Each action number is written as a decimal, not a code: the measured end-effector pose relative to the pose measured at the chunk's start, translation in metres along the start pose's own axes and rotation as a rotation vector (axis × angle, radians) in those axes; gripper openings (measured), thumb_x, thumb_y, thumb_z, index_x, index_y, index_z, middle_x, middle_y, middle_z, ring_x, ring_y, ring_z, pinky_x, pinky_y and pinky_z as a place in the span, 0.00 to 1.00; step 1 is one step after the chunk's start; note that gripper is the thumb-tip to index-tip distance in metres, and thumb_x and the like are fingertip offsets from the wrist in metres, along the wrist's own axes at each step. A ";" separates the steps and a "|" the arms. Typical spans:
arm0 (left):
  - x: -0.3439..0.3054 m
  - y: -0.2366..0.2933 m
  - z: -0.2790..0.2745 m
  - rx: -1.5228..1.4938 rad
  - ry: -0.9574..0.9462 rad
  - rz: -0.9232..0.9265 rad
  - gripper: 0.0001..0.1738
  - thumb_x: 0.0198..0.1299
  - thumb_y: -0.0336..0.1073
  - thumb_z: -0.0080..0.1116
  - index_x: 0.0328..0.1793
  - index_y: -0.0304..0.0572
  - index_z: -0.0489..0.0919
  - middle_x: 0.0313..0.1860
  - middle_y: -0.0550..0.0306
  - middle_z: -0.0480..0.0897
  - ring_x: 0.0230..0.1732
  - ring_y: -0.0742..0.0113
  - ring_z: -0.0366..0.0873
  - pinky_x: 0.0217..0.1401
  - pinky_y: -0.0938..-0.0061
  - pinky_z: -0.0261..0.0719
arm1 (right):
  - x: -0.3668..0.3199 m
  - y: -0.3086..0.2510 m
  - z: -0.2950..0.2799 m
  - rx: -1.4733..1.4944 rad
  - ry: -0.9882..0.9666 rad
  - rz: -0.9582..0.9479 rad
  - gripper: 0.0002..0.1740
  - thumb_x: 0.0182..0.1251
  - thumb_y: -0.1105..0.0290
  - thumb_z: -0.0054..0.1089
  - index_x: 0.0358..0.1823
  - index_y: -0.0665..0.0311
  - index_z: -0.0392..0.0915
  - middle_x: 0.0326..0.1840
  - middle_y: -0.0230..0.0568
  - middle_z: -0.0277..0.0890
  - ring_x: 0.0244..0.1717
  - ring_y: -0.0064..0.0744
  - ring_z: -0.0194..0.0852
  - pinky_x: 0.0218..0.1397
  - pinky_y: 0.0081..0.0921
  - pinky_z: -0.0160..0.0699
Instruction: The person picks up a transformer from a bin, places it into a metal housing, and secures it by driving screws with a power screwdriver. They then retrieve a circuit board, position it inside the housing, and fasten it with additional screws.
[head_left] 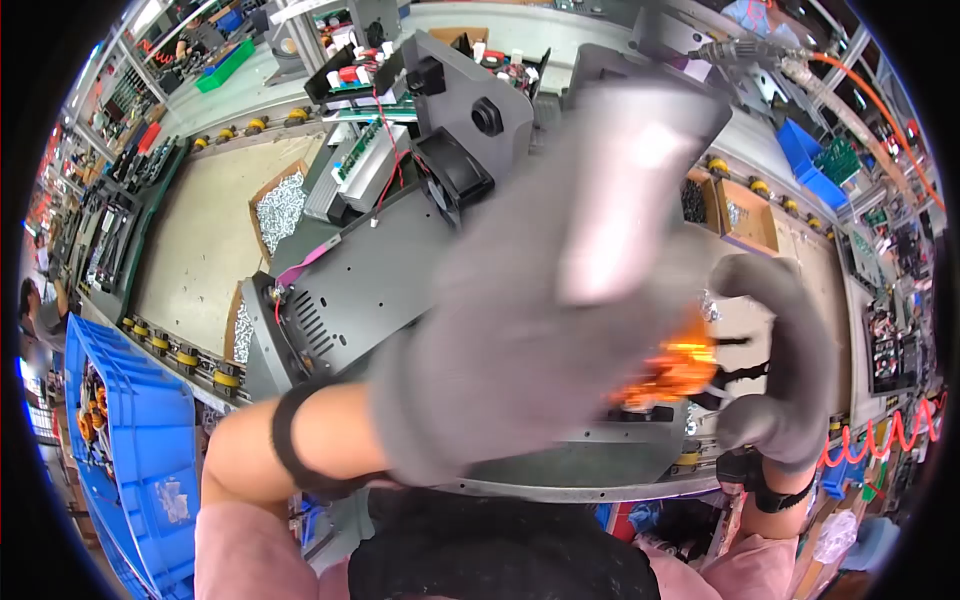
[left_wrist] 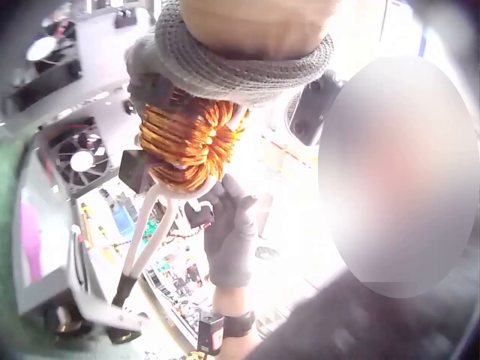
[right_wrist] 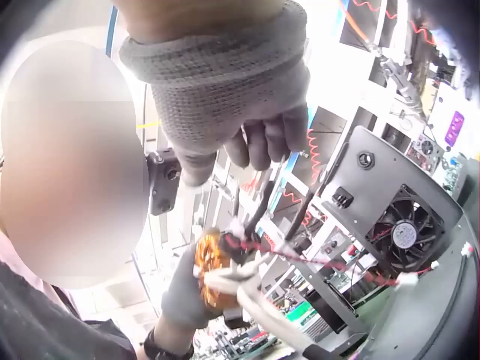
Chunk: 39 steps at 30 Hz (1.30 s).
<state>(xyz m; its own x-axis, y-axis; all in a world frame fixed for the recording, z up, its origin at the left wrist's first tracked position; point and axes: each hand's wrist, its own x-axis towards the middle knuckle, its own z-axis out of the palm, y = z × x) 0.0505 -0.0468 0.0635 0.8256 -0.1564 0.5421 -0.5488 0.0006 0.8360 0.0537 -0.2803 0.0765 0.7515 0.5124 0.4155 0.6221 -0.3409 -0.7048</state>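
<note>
My gloved left hand (head_left: 540,330), blurred, grips a copper-wound toroid coil (head_left: 675,370) above a grey metal chassis (head_left: 370,275). In the left wrist view the coil (left_wrist: 191,142) hangs under the glove, with white-sleeved leads (left_wrist: 150,232) running down to black ends. A pale, blurred oblong (head_left: 630,190) overlaps the left hand in the head view. My gloved right hand (head_left: 790,350) is just right of the coil, fingers loosely curved. Black leads (head_left: 745,375) from the coil reach toward it. In the right wrist view its fingers (right_wrist: 259,142) hang just above those leads.
A black fan (head_left: 455,175) stands on the chassis near its upright panel (head_left: 480,90). Cardboard boxes of screws (head_left: 280,210) flank it. A blue crate (head_left: 130,440) is at left. Yellow rollers (head_left: 175,350) edge the bench. An air tool (head_left: 750,52) hangs at upper right.
</note>
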 end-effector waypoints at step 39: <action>-0.076 -0.021 0.009 0.367 -1.467 -0.031 0.15 0.60 0.49 0.57 0.41 0.46 0.79 0.39 0.55 0.78 0.44 0.54 0.79 0.46 0.60 0.78 | -0.053 0.075 0.009 -0.408 -0.520 0.508 0.24 0.61 0.49 0.63 0.52 0.57 0.78 0.43 0.49 0.82 0.47 0.48 0.81 0.50 0.39 0.78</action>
<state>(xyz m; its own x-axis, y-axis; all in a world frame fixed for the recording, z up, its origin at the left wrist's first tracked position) -0.0022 -0.0440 0.0038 0.1001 -0.9696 -0.2232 -0.7187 -0.2256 0.6577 0.0590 -0.3254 -0.0038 0.8272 0.4838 -0.2858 0.3409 -0.8364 -0.4291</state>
